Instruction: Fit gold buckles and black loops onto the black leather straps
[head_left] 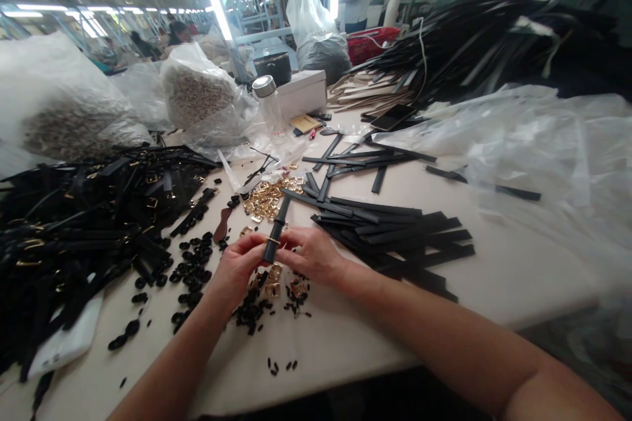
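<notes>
Both my hands meet around one black leather strap [279, 220], which stands up between them with a gold buckle across its lower part. The fingers of my left hand [243, 264] pinch the strap from the left. From the other side, my right hand [312, 253] has its fingers curled against the strap at the buckle; its fingertips are partly hidden. Just beyond lies a heap of gold buckles [269, 197]. Small black pieces [249, 312] are scattered below my hands, with a few more buckles among them. Loose black straps [395, 227] lie to the right.
A big pile of black straps with buckles [89, 217] covers the table's left side, beside black round pieces [195, 263]. A glass bottle [269, 108] and a white box [303, 93] stand behind. Plastic sheeting [553, 151] lies right. People work in the background.
</notes>
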The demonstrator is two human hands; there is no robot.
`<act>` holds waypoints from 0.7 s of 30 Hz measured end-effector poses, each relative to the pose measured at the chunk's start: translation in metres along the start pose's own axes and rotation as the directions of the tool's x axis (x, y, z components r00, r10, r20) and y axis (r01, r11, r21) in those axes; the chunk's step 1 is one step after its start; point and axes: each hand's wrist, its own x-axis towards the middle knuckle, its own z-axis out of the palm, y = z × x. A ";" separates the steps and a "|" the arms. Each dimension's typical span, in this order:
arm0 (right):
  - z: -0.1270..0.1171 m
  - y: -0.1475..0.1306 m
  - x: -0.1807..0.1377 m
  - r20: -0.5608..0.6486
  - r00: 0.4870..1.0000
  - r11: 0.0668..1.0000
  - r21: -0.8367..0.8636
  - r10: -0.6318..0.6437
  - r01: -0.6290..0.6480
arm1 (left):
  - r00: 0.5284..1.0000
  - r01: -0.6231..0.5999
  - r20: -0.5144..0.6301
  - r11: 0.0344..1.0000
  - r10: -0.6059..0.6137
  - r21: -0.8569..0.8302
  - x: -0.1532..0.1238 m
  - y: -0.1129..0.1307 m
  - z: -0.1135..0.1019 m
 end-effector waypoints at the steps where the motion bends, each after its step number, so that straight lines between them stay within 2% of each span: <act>1: 0.002 0.001 0.000 -0.024 0.999 0.993 0.113 0.035 -0.032 | 1.000 -0.014 0.003 0.999 0.014 0.041 -0.001 -0.001 0.001; 5: 0.007 0.002 0.002 -0.036 0.987 0.872 0.474 0.156 -0.121 | 0.999 -0.037 0.008 0.987 0.036 0.156 -0.003 -0.003 0.003; 9: 0.010 0.002 0.003 -0.029 0.966 0.750 0.636 0.257 -0.180 | 0.998 -0.056 -0.008 0.967 0.060 0.249 -0.004 0.000 0.010; 12: 0.012 0.001 0.004 -0.065 0.955 0.722 0.670 0.291 -0.174 | 0.997 -0.065 -0.020 0.954 0.074 0.293 -0.006 0.002 0.017; 16: 0.011 0.003 0.004 -0.086 0.957 0.751 0.640 0.277 -0.160 | 0.999 -0.052 0.010 0.943 0.052 0.329 -0.006 0.003 0.018; 19: 0.008 0.006 0.004 -0.123 0.963 0.824 0.551 0.240 -0.135 | 0.996 -0.089 0.033 0.922 0.083 0.376 -0.003 0.011 0.005; 21: 0.006 0.009 0.005 -0.142 0.965 0.862 0.491 0.221 -0.125 | 0.987 -0.124 -0.040 0.907 0.153 0.403 0.001 0.019 -0.011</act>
